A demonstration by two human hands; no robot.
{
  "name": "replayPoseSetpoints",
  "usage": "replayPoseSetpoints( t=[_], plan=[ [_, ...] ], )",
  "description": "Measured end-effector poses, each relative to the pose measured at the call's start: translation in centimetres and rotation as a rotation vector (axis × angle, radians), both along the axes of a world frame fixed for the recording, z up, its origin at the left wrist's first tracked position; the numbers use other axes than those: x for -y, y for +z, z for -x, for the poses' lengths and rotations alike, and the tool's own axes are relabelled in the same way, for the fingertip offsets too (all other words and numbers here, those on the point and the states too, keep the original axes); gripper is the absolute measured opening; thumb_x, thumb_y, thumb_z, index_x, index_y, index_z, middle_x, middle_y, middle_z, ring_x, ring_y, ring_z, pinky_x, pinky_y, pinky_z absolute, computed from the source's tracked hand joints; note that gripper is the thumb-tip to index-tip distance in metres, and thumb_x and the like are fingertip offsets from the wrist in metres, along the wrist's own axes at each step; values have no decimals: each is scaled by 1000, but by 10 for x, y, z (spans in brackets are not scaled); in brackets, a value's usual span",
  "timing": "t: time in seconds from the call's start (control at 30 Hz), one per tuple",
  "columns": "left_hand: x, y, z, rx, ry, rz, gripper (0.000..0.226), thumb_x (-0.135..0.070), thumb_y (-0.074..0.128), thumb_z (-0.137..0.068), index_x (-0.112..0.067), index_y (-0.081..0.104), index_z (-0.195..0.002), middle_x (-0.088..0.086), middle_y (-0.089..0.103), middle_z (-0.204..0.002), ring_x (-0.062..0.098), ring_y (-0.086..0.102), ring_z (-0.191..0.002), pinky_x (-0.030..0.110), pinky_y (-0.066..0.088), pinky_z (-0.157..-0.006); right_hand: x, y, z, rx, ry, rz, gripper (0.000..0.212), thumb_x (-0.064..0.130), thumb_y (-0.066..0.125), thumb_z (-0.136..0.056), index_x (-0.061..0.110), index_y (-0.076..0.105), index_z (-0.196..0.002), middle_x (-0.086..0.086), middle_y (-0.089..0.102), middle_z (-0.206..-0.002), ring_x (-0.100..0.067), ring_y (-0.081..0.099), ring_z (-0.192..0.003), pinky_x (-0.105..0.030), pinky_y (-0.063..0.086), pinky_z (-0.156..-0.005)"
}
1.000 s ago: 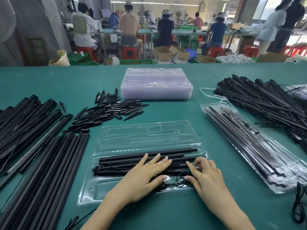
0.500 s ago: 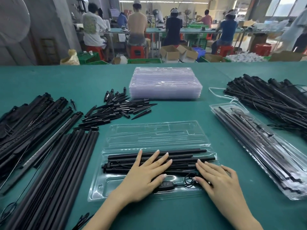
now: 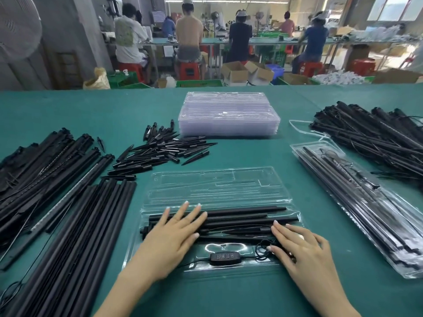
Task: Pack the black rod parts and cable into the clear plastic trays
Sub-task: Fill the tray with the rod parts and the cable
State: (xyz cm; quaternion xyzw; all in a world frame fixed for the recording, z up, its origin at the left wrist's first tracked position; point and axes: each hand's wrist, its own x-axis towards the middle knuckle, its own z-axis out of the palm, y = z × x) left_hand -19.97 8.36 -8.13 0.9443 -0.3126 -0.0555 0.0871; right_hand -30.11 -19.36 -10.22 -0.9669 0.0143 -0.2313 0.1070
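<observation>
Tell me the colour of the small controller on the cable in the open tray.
Black controller, with a row of small pale-outlined buttons; head view.

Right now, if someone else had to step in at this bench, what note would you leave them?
Left hand: open, fingers flat on the black rods in the open clear plastic tray.
Right hand: open, fingers pressing the rods' right end and the coiled black cable.
Black inline controller sits in the tray's near recess.
Done: rods and cable are in; a filled, closed tray lies to the right.
Left: seat the parts, fold the hinged lid over, then take the next from the stack of empty trays.
</observation>
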Motion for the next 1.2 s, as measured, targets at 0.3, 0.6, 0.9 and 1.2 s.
replayPoseSetpoints(
  t=[0.3, 0.6, 0.9, 1.2],
  plan=[
    [5, -10, 8, -77, -10, 51, 46, -52, 17, -99, -57, -5, -140, -37, -15, -147, -8, -25, -137, 31, -23, -114, 2, 1, -3, -38, 30, -63, 75, 65, 16, -93, 21, 75, -104, -1, 60, -130, -26, 53, -124, -39, 30, -100],
    [6, -12, 14, -88, 1, 88, 48, -51, 22, -100, -56, -4, -140, -35, -13, -148, -8, -23, -138, 33, -27, -112, 5, -3, -1, -147, -7, -230, 38, 42, 70, -79, 30, 69, -115, 7, 51, -138, -9, 41, -133, -40, 23, -115],
    [22, 33, -49, -212, 328, 419, 43, -39, 49, -97, -33, 45, -140, -2, 34, -153, 16, 27, -143, 41, 16, -119, 5, -4, -2, -138, -10, -213, 38, 43, 71, -79, 32, 69, -115, 9, 51, -138, -6, 41, -132, -39, 24, -115],
    [45, 23, -155, -159, 324, -81, 52, -42, 27, -102, -18, 31, -148, 5, 29, -154, 25, 29, -141, 60, 15, -113, 7, -4, -3, -118, -9, -211, 36, 53, 65, -81, 34, 71, -111, 11, 52, -135, -13, 48, -129, -30, 18, -110]
  ],
)
